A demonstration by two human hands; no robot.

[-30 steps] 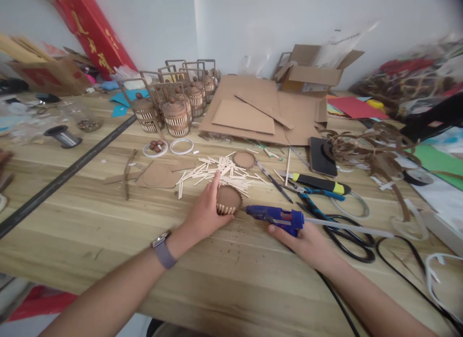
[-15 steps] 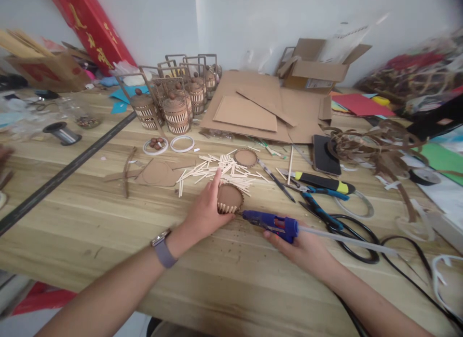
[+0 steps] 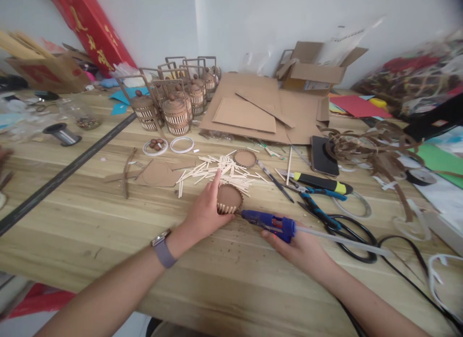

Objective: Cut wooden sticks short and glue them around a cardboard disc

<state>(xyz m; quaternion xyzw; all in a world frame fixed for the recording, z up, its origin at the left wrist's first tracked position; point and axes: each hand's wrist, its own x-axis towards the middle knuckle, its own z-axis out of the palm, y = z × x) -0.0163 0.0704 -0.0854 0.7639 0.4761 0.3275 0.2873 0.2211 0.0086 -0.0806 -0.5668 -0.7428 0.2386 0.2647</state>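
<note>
Thumb and fingers of my left hand [image 3: 206, 204] grip the left side of a round cardboard tray [image 3: 230, 197]. Short pale sticks stand in a row along its near inner wall. In my right hand [image 3: 294, 245] is a blue glue gun [image 3: 269, 222], with a long translucent glue stick [image 3: 336, 238] out of its back. The gun's nozzle meets or nearly meets the tray's near right rim; contact is too small to tell. Loose pale sticks [image 3: 206, 169] lie heaped just beyond the tray. A second round tray [image 3: 245, 158] sits behind them.
Scissors [image 3: 356, 240], pliers [image 3: 318, 209], a utility knife [image 3: 321, 182] and a phone [image 3: 324, 156] lie to the right, near brown strips [image 3: 354, 146]. Small lidded baskets [image 3: 177, 115] and cardboard sheets [image 3: 246, 115] are at the back. Another person's hand [image 3: 4, 153] shows at the left edge.
The glue gun and my right hand have shifted very slightly left. My left hand still grips the tray in the same place.
</note>
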